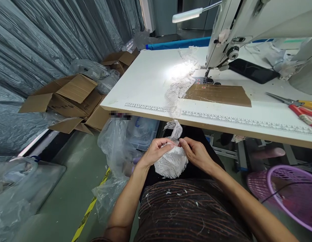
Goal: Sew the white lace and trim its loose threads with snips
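Note:
White lace fabric (171, 164) hangs over my lap, just below the table's front edge. My left hand (159, 150) pinches its upper edge between thumb and fingers. Close beside it, my right hand (193, 151) grips the same lace with thumb and forefinger. From between the hands a narrow lace strip (176, 127) runs up to the table edge. More white lace (177, 89) lies across the tabletop, left of the needle and presser foot (207, 78) of the sewing machine (246, 27). A brown cardboard piece (218, 95) lies in front of the needle.
Scissors (297, 106) with red handles and a black phone-like object (254, 70) lie on the white table (140, 84), which has a printed ruler. Open cardboard boxes (75, 94) and plastic bags stand to the left. A purple basket (272, 188) is at the lower right.

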Demonstrator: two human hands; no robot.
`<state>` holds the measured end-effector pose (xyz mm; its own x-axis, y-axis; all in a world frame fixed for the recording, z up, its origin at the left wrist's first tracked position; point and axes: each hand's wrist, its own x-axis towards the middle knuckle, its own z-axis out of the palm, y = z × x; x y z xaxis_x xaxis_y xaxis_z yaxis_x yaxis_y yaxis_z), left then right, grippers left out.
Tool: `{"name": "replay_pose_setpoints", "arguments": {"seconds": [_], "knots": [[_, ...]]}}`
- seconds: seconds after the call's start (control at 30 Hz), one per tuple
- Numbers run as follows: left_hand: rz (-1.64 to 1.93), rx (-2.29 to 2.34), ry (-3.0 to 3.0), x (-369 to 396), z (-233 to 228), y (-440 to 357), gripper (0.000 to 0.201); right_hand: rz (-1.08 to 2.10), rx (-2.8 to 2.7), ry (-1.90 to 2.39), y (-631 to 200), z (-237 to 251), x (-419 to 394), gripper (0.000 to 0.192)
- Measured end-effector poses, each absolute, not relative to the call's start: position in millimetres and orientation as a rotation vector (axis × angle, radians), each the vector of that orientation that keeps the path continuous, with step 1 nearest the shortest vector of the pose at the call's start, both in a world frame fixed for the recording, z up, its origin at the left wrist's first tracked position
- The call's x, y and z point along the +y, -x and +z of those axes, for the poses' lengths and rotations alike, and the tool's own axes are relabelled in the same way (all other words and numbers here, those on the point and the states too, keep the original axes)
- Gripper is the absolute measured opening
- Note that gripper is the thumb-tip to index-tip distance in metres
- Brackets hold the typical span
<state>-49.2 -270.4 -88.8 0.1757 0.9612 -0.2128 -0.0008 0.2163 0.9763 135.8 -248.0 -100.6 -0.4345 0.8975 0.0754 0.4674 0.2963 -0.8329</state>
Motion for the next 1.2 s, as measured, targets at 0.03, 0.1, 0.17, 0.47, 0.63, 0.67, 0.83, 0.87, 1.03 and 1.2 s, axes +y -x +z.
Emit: {"name": "replay_pose_setpoints", "arguments": {"seconds": [0.03,0.1,0.17,0.47,0.63,0.67,0.83,0.87,1.03,1.2], "knots": [[0.934,1.154,-1.097,-270,-89,49,0.023,1.035,-2.032,1.209,-137,-100,-249,0.039],[0.934,1.138,-1.078,-270,-89,49,0.022,1.042,-2.075,1.186,-138,-99,-251,0.039],[0.927,1.126,-1.073,-270,-88,49,0.022,1.013,-2.121,1.166,-138,-99,-252,0.039],[0.885,1.18,-1.208,-272,-80,48,0.024,0.716,-2.104,1.206,-160,-83,-250,0.038],[0.771,1.048,-1.441,-257,-57,37,0.023,0.094,-2.013,1.541,-239,-44,-213,0.044],[0.747,1.003,-1.501,-251,-50,32,0.023,-0.084,-2.029,1.617,-251,-36,-206,0.043],[0.651,0.863,-1.761,-220,-15,3,0.028,0.098,-2.059,1.317,-261,-14,-209,0.037],[0.637,0.85,-1.78,-214,-9,-1,0.029,0.378,-2.107,1.203,-254,-14,-213,0.041],[0.602,0.748,-1.957,-167,29,-11,0.026,1.02,-1.966,1.005,-220,-9,-203,0.03],[0.895,0.845,-2.447,-112,67,-12,0.018,0.682,-1.796,1.014,-207,10,-151,0.021]]}}
